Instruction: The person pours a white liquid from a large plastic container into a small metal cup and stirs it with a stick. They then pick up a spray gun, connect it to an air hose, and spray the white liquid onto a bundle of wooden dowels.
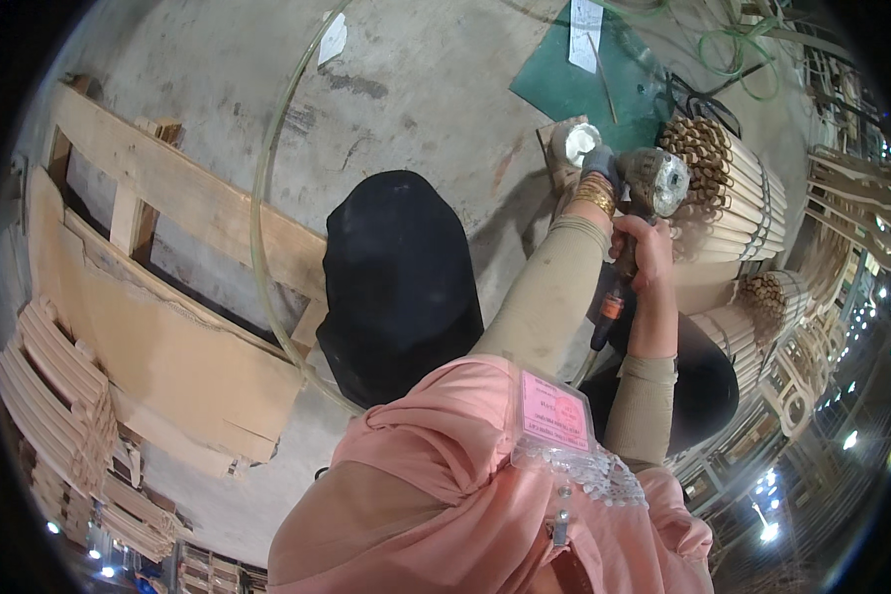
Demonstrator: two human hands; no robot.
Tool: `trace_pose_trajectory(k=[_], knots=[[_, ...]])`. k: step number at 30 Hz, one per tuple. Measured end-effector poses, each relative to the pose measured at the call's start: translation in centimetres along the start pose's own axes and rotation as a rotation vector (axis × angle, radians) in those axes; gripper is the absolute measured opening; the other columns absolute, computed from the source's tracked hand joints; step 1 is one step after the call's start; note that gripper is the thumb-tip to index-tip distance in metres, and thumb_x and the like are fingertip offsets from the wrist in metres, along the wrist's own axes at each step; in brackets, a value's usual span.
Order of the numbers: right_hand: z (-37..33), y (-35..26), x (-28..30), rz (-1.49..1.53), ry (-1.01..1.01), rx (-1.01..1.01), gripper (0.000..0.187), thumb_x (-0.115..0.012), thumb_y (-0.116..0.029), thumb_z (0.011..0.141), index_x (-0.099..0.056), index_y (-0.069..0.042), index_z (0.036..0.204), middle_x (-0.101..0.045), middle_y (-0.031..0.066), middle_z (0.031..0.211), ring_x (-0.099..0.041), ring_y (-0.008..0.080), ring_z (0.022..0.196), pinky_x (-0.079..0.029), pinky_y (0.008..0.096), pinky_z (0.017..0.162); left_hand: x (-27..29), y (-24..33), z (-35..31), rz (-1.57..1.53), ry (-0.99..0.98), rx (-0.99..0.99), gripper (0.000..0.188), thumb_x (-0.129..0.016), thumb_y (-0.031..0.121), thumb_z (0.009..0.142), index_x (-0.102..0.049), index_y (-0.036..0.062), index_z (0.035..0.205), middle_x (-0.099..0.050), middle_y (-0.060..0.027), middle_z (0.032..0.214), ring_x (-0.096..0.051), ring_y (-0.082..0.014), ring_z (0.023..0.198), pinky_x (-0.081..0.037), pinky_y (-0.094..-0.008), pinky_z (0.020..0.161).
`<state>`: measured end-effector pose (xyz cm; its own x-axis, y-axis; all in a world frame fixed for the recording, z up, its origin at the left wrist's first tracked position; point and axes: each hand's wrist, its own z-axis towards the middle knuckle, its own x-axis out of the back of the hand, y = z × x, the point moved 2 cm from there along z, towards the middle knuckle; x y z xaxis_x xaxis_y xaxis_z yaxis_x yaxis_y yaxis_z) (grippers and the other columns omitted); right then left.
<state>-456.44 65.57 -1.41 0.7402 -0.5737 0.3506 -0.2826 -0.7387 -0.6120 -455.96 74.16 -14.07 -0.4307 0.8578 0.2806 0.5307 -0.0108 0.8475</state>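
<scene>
My right hand point(649, 249) is closed around the handle of an air-powered tool, whose rounded head point(657, 182) is wrapped in silvery material. An orange and black hose fitting point(612, 307) hangs below that grip. My left hand point(602, 166) wears a grey glove and has gold bangles at the wrist. It is beside the tool head with its fingers curled, and what they hold is hidden. Just past the left hand is a round, white-topped object point(581, 142) whose kind I cannot make out.
Bundled wooden rods point(747, 193) stand close on the right, with another bundle point(777, 292) nearer. A green sheet point(604, 74) lies ahead on the concrete. At left are a wooden pallet frame point(188, 193), cardboard point(168, 327) and stacked curved slats point(54, 396). A clear hose point(259, 198) curves across the floor.
</scene>
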Motion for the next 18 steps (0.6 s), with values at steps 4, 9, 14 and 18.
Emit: trace_pose_trajectory(k=[4,9,14,18], knots=[[-0.5,-0.3,-0.2,0.001,0.033,0.036,0.007,-0.056,-0.005,0.067,-0.052,0.000,0.065,-0.049,0.0058,0.052,-0.045,0.0150,0.041,-0.038,0.0267,0.041,0.3,0.7,0.3,0.122,-0.012,-0.045,0.032,-0.065,0.035,0.066,-0.063,0.0083,0.083,-0.061,-0.0117,0.078,-0.060,-0.0263,0.075,-0.050,-0.0333,0.068],[-1.0,-0.5,0.5,0.028,0.007,0.065,0.008,-0.056,-0.006,0.068,-0.049,-0.001,0.068,-0.048,0.0056,0.055,-0.045,0.0144,0.043,-0.038,0.0272,0.041,0.2,1.7,0.1,0.205,-0.018,-0.075,0.038,-0.069,0.039,0.060,-0.064,0.0095,0.082,-0.062,-0.0126,0.078,-0.061,-0.0266,0.076,-0.050,-0.0330,0.069],[-1.6,-0.7,1.0,0.074,0.030,0.083,0.009,-0.056,-0.006,0.068,-0.050,0.000,0.063,-0.048,0.0062,0.052,-0.045,0.0148,0.042,-0.037,0.0271,0.040,-0.4,2.3,0.5,0.180,-0.035,-0.058,0.046,-0.075,0.042,0.052,-0.065,0.0105,0.085,-0.063,-0.0138,0.082,-0.062,-0.0264,0.080,-0.051,-0.0322,0.071],[-1.9,-0.8,0.4,0.100,0.013,0.097,0.010,-0.057,-0.005,0.066,-0.050,0.000,0.061,-0.048,0.0066,0.051,-0.044,0.0151,0.040,-0.036,0.0270,0.040,-0.9,1.6,1.6,0.143,-0.031,0.006,0.055,-0.079,0.042,0.044,-0.067,0.0106,0.088,-0.063,-0.0139,0.090,-0.062,-0.0247,0.087,-0.050,-0.0314,0.073]])
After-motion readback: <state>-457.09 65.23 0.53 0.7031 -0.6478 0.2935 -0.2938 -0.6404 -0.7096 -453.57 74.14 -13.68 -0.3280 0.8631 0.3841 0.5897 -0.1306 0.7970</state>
